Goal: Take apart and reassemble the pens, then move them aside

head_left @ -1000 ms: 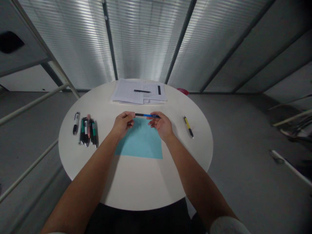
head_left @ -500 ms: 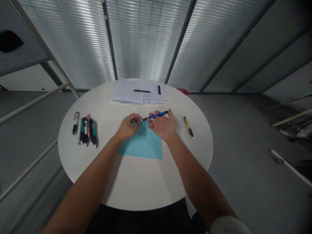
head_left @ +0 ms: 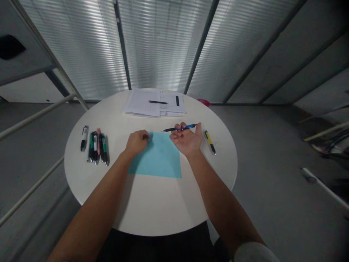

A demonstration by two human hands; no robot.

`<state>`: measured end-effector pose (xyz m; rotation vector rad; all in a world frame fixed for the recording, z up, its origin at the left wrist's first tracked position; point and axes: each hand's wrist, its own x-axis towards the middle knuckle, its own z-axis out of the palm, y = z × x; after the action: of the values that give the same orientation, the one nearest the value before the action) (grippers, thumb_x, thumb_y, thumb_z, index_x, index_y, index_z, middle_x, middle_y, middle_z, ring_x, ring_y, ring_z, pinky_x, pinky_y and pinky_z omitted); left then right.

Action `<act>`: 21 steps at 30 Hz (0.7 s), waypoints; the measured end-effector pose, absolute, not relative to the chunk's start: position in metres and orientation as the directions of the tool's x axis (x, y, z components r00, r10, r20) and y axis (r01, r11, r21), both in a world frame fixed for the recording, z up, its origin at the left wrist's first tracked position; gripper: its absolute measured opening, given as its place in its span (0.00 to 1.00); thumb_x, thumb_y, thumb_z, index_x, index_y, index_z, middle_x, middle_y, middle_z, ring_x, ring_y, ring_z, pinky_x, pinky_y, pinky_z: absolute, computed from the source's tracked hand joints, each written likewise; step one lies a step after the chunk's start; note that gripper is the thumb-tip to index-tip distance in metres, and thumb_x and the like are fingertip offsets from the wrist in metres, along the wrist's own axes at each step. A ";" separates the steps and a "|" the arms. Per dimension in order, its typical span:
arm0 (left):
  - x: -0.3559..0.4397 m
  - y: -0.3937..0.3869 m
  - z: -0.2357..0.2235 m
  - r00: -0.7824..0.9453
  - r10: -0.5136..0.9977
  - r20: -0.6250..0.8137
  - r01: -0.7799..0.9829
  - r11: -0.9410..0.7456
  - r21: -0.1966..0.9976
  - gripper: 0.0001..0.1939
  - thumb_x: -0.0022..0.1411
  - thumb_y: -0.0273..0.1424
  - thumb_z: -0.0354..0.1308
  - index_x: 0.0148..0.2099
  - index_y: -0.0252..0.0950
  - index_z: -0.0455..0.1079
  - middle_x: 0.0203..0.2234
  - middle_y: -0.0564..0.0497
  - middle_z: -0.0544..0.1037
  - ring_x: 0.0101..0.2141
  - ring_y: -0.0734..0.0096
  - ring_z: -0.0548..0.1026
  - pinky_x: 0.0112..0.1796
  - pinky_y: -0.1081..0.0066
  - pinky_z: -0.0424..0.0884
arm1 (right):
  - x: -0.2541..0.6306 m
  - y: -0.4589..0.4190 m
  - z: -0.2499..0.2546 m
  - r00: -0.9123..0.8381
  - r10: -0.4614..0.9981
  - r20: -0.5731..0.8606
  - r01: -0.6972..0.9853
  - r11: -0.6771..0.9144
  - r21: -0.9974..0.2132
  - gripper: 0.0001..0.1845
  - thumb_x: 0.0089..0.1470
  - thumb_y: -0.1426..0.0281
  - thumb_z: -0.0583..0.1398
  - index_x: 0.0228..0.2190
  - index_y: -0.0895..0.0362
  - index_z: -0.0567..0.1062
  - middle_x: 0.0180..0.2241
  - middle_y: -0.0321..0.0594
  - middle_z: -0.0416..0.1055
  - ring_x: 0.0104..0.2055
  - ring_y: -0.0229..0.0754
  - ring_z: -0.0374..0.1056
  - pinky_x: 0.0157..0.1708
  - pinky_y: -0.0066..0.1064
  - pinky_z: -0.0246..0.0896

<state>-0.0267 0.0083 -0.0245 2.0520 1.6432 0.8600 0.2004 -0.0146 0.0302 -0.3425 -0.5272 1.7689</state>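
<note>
A blue and black pen point(head_left: 169, 129) lies across the upturned fingers of my right hand point(head_left: 188, 142), its metal tip toward the left and its other end by the thumb. That hand's fingers are curled around the barrel. To the left, my left hand point(head_left: 136, 142) has its fingers curled in over the upper left of a light blue sheet point(head_left: 158, 160); it is apart from the pen. A dark spot shows at its fingertips, and I cannot make out what it is. On the right, a yellow and black pen point(head_left: 209, 142) lies near my right hand.
On the left of the round white table point(head_left: 160, 211) lie several green, black, white and pink pens point(head_left: 98, 147) and a separate white and black pen point(head_left: 84, 138). At the back, a dark pen point(head_left: 158, 102) rests on a stack of papers point(head_left: 141, 103).
My left hand has moved left, away from the pen tip. My right hand has shifted a little to the right with the blue pen, which now lies more level.
</note>
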 end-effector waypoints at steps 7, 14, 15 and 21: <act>-0.026 0.008 -0.021 0.153 0.966 0.210 0.778 -0.249 0.577 0.14 0.51 0.22 0.51 0.35 0.38 0.76 0.32 0.50 0.80 0.33 0.67 0.75 0.36 0.71 0.67 | 0.199 -0.017 0.035 -0.275 0.961 0.016 -0.831 -0.229 -0.507 0.29 0.55 0.41 0.43 0.30 0.52 0.66 0.31 0.39 0.68 0.25 0.39 0.57 0.26 0.33 0.57; -0.025 0.007 -0.017 0.151 0.973 0.176 0.793 -0.226 0.566 0.13 0.52 0.24 0.51 0.36 0.38 0.76 0.33 0.50 0.81 0.35 0.66 0.76 0.38 0.71 0.67 | 0.201 -0.015 0.032 -0.248 0.968 0.023 -0.833 -0.201 -0.516 0.28 0.56 0.43 0.44 0.27 0.53 0.65 0.28 0.38 0.66 0.24 0.38 0.57 0.25 0.33 0.58; -0.025 0.007 -0.017 0.150 0.973 0.175 0.792 -0.224 0.567 0.13 0.52 0.24 0.51 0.36 0.38 0.76 0.33 0.50 0.81 0.35 0.66 0.76 0.38 0.71 0.67 | 0.202 -0.014 0.031 -0.238 0.971 0.021 -0.826 -0.191 -0.530 0.27 0.56 0.43 0.45 0.26 0.53 0.64 0.27 0.37 0.65 0.23 0.37 0.56 0.24 0.32 0.58; -0.025 0.007 -0.018 0.150 0.969 0.198 0.782 -0.239 0.575 0.12 0.52 0.24 0.52 0.35 0.39 0.76 0.33 0.49 0.81 0.34 0.65 0.76 0.36 0.70 0.67 | 0.202 -0.011 0.029 -0.126 0.991 -0.038 -0.714 -0.117 -0.690 0.28 0.55 0.44 0.47 0.21 0.54 0.59 0.21 0.32 0.58 0.17 0.32 0.47 0.18 0.28 0.55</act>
<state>-0.0248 0.0068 -0.0181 2.0974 1.6827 0.7714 0.2019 -0.0110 0.0294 -0.5988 -0.6180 1.6197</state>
